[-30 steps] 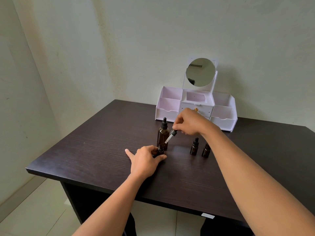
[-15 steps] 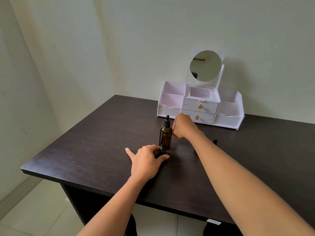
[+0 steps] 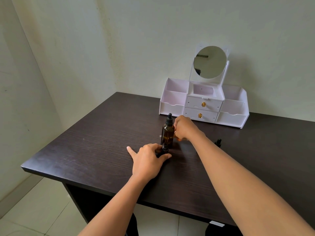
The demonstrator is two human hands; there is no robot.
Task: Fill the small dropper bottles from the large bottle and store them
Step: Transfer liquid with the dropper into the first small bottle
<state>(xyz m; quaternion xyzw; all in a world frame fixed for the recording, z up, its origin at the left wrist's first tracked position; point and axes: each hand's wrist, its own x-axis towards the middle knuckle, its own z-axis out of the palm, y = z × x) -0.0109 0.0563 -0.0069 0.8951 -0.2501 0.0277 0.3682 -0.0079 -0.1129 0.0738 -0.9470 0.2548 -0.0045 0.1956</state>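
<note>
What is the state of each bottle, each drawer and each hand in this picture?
large bottle, upright, dropper cap on.
small bottle, upright, uncapped, held by the left hand.
second small bottle, upright, capped, partly hidden behind the right forearm.
upper drawer, shut.
lower drawer, shut.
left hand, fingers grip the small bottle.
right hand, fingers curled beside the large bottle; what they hold is hidden.

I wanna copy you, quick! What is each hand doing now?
Left hand: holding the small bottle.
Right hand: fingers curled by the large bottle; cannot tell what it holds.
</note>
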